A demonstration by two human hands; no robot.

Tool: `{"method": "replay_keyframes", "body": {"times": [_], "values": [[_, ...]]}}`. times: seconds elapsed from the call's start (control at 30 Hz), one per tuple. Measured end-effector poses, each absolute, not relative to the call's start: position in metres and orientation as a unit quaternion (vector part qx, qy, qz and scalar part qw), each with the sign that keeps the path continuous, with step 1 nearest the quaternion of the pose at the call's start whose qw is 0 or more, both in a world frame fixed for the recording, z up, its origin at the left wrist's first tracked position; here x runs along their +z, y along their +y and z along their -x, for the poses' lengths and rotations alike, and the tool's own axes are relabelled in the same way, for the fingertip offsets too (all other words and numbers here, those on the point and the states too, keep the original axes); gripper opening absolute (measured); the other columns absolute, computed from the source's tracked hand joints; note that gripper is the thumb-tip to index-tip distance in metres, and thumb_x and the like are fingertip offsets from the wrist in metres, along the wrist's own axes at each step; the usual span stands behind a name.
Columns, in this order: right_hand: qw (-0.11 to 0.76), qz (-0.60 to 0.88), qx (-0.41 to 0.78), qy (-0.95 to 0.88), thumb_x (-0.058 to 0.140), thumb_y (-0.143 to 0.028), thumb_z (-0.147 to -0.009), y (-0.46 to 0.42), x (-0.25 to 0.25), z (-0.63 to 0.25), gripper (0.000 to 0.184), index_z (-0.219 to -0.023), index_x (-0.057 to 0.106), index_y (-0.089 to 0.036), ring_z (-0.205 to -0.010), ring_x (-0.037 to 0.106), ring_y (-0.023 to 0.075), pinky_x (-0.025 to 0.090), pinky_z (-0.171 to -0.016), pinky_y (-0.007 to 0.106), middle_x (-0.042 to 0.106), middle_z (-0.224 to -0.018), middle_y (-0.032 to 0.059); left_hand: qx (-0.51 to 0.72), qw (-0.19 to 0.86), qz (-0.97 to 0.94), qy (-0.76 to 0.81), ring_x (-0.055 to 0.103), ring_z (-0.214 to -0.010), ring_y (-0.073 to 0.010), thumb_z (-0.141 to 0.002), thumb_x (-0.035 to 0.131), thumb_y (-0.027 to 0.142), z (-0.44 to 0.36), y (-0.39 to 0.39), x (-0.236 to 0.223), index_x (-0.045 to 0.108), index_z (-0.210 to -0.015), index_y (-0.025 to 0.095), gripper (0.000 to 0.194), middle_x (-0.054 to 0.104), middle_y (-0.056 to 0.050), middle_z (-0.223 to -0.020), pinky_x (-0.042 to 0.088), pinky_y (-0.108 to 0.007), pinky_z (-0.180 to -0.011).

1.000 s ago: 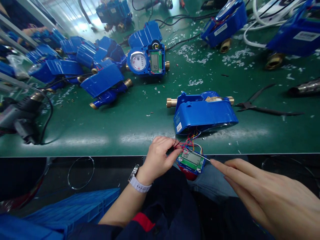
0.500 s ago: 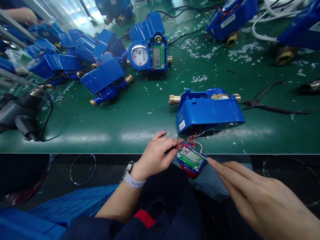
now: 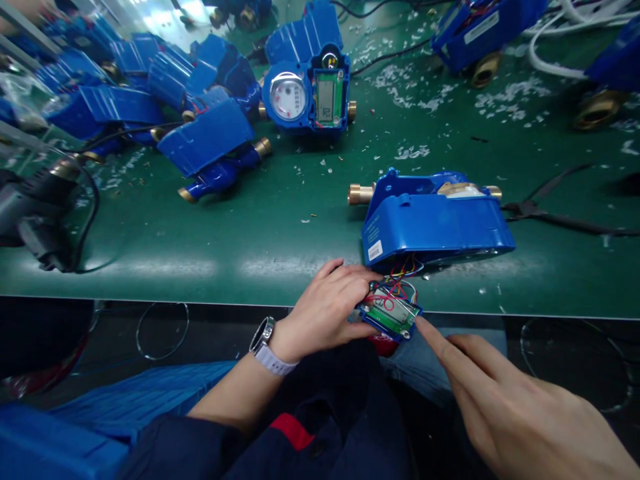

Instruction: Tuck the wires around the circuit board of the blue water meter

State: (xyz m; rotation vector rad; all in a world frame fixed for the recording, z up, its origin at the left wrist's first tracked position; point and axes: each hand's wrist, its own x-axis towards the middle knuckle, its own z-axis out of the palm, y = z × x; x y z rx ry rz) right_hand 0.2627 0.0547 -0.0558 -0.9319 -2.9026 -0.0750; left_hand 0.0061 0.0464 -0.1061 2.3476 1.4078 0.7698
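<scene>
My left hand point(image 3: 335, 303) grips the left edge of a green circuit board point(image 3: 404, 329) with a small display, in a blue frame at the table's front edge. Red, white and other thin wires point(image 3: 400, 280) run from the board up into an opened blue water meter point(image 3: 435, 223) lying on its side. My right hand point(image 3: 505, 383) is closed at the board's right side, on a thin metal tool point(image 3: 407, 305) that slants across the display. Its handle is hidden in the hand, so its exact kind does not show. Something red shows below the board.
Another blue meter point(image 3: 307, 100) with a dial and display stands farther back. Several more blue meters point(image 3: 210, 143) crowd the left. Cutting pliers point(image 3: 533, 208) lie at the right, a dark power tool point(image 3: 43, 207) at the left. White scraps litter the green table point(image 3: 240, 233).
My left hand has shifted from the wires by the board onto the board's left edge. The tool is still over the display. The whole view has shifted slightly.
</scene>
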Motion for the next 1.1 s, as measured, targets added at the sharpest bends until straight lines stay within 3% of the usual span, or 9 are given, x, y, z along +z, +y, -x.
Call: {"method": "replay_keyframes", "body": {"times": [0.13, 0.4, 0.6, 0.67, 0.83, 1.1], "values": [[0.022, 0.317, -0.056, -0.946, 0.042, -0.008, -0.081, 0.049, -0.059, -0.261, 0.064, -0.144, 0.041, -0.018, -0.050, 0.050, 0.0062, 0.040, -0.041, 0.024, 0.061, -0.103, -0.0005, 0.277, 0.166, -0.802, 0.502, 0.056, -0.116, -0.0186, -0.072, 0.081, 0.044, -0.006, 0.048, -0.105, 0.043, -0.107, 0.017, 0.058, 0.061, -0.004, -0.117, 0.025, -0.041, -0.112], [0.018, 0.307, -0.062, -0.949, 0.043, -0.007, -0.082, 0.052, -0.055, -0.256, 0.063, -0.144, 0.039, -0.016, -0.050, 0.050, 0.0082, 0.039, -0.043, 0.026, 0.060, -0.099, 0.0011, 0.318, 0.169, -0.789, 0.498, 0.061, -0.102, -0.0174, -0.062, 0.085, 0.050, -0.004, 0.053, -0.108, 0.041, -0.107, 0.016, 0.071, 0.062, -0.003, -0.107, 0.023, -0.042, -0.114], [0.076, 0.284, -0.051, -0.955, 0.035, -0.001, -0.073, 0.066, -0.044, -0.243, 0.056, -0.119, 0.066, -0.011, -0.036, 0.044, 0.0100, 0.033, -0.029, 0.027, 0.060, -0.079, 0.0027, 0.321, 0.168, -0.792, 0.491, 0.061, -0.101, -0.0164, -0.064, 0.084, 0.050, -0.003, 0.055, -0.111, 0.042, -0.109, 0.016, 0.071, 0.062, -0.003, -0.107, 0.022, -0.041, -0.116], [0.069, 0.278, -0.036, -0.957, 0.034, 0.000, -0.073, 0.074, -0.043, -0.242, 0.059, -0.120, 0.067, -0.013, -0.036, 0.045, 0.0101, 0.034, -0.028, 0.027, 0.061, -0.080, 0.0021, 0.325, 0.176, -0.790, 0.489, 0.061, -0.101, -0.0155, -0.065, 0.084, 0.050, -0.003, 0.055, -0.112, 0.042, -0.110, 0.016, 0.070, 0.061, -0.003, -0.107, 0.022, -0.040, -0.117], [0.056, 0.238, 0.015, -0.969, 0.026, -0.007, -0.090, 0.087, -0.049, -0.255, 0.050, -0.129, 0.056, -0.015, -0.041, 0.046, 0.0085, 0.054, -0.052, 0.024, 0.064, -0.095, 0.0017, 0.324, 0.182, -0.782, 0.500, 0.060, -0.105, -0.0162, -0.065, 0.083, 0.051, -0.004, 0.052, -0.110, 0.043, -0.118, 0.015, 0.075, 0.061, -0.003, -0.111, 0.020, -0.040, -0.117], [0.074, 0.274, 0.046, -0.958, 0.026, -0.017, -0.100, 0.077, -0.054, -0.261, 0.039, -0.134, 0.046, -0.019, -0.053, 0.054, 0.0046, 0.052, -0.052, 0.017, 0.062, -0.099, -0.0009, 0.265, 0.152, -0.787, 0.536, 0.048, -0.121, -0.0235, -0.065, 0.080, 0.060, -0.005, 0.053, -0.106, 0.050, -0.117, 0.014, 0.075, 0.057, -0.007, -0.114, 0.024, -0.046, -0.116]]}}
